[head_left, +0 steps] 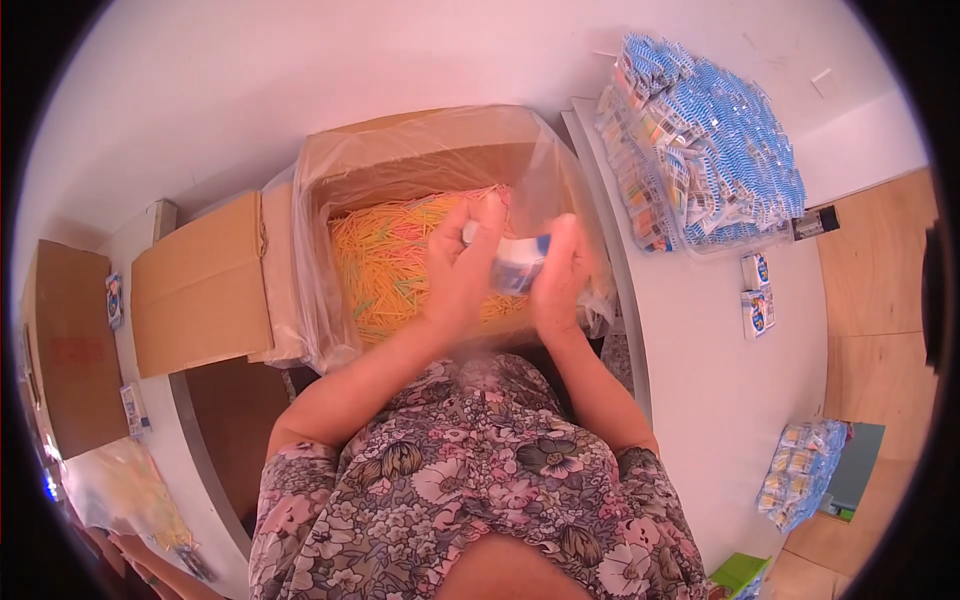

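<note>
While both hands hover over the open cardboard box (420, 150), they close together on one small white-and-blue packet (518, 268): the left hand (462, 270) grips its left end with thumb and fingers bent, and the right hand (560, 275) presses against its right end. That packet sits above the box's right half, over the mass of thin orange and yellow sticks (395, 265) that fills it — far too many to count. One clear plastic liner (320, 270) lines the box and spills over its rim. Left of the box lies one folded brown cardboard flap (200, 290). Right of the box, on the white desk (700, 380), one large heap of blue-and-white packets (715, 150) is piled up — with two single packets (756, 295) lying just below it. Farther right and lower, near the desk's edge, one clear bag of yellowish packets (800, 470) rests.
</note>
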The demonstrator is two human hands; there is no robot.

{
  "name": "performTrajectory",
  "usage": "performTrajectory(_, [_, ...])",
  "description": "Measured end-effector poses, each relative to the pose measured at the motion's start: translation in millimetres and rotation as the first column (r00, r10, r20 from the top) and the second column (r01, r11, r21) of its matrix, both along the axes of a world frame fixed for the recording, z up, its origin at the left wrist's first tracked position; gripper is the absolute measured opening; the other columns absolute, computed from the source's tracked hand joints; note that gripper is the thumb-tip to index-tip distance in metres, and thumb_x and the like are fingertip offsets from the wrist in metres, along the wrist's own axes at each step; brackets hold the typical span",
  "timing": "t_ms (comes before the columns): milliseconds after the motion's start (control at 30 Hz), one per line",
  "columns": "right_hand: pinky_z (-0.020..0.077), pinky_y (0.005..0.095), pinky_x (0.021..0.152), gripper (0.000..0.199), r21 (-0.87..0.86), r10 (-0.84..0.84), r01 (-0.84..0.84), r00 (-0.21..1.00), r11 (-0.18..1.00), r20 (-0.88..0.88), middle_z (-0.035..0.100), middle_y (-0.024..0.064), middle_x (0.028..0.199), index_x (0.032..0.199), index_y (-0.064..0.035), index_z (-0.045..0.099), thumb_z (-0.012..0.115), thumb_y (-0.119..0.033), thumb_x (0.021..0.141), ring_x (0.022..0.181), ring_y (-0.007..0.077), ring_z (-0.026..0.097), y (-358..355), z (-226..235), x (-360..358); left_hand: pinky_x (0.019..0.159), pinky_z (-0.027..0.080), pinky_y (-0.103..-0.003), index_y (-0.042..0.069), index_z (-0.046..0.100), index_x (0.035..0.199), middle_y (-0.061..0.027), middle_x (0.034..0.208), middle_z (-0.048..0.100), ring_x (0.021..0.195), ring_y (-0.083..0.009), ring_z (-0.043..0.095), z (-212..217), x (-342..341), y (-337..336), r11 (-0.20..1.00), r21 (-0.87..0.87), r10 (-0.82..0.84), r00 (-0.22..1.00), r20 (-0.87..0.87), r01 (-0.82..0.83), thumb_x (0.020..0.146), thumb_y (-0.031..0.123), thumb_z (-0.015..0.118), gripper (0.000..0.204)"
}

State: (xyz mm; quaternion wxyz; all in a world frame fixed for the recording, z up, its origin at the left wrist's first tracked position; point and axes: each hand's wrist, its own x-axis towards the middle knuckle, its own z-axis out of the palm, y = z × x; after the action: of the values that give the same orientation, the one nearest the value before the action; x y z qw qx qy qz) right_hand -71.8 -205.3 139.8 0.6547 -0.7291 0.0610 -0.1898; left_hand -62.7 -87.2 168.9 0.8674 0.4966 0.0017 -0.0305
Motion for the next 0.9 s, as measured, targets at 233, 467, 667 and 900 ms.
performTrajectory(233, [0.0409,0.0270,0.062,0.026,0.269,0.495,-0.466,0.868,0.843,-0.046,0.049,-0.0016,0.069,0.089,-0.0090,0.054,0.047,-0.033,0.095,0.069,0.0077,0.048,12.4,-4.9,10.9,0.052,0.031,-0.028,0.002,0.043,0.057,-0.0017,0.061,0.046,0.056,-0.0122,0.041,0.4,2.5,14.7,0.964,0.263,-0.136,0.792,0.595,-0.032,0.087,0.005,0.050,0.031])
performTrajectory(467, [0.0510,0.0251,0.068,0.030,0.836,0.789,-0.309,0.576,0.453,-0.215,0.062,0.0047,0.084,0.103,-0.0080,0.056,0.050,-0.036,0.094,0.078,0.0139,0.062,-10.7,7.1,8.8,0.054,0.030,-0.034,0.004,0.043,0.055,-0.0076,0.058,0.047,0.055,-0.0218,0.045,20.7,24.5,50.9,0.720,0.449,-0.296,0.351,0.888,-0.529,0.075,0.007,0.057,0.025])
performTrajectory(667, [0.0507,0.0278,0.074,0.029,0.510,0.508,-0.384,0.852,0.770,-0.125,0.061,0.0081,0.099,0.111,-0.0021,0.053,0.064,-0.013,0.086,0.087,0.0145,0.060,-11.2,17.3,2.4,0.076,0.042,-0.034,0.004,0.056,0.097,-0.0090,0.091,0.058,0.083,-0.0205,0.054,17.8,6.7,39.5,0.667,0.455,-0.124,0.514,0.849,-0.590,0.079,0.021,0.062,0.025])
performTrajectory(900, [0.0487,0.0274,0.078,0.040,-0.017,0.243,-0.248,0.930,0.969,0.276,0.056,0.0066,0.100,0.117,-0.0008,0.048,0.062,0.004,0.079,0.087,0.0133,0.056,-4.5,32.1,-14.3,0.074,0.046,-0.023,0.005,0.061,0.095,-0.0017,0.089,0.061,0.083,-0.0075,0.055,8.4,-4.6,15.4,0.995,0.097,-0.032,0.999,0.023,0.030,0.084,0.017,0.067,0.017])
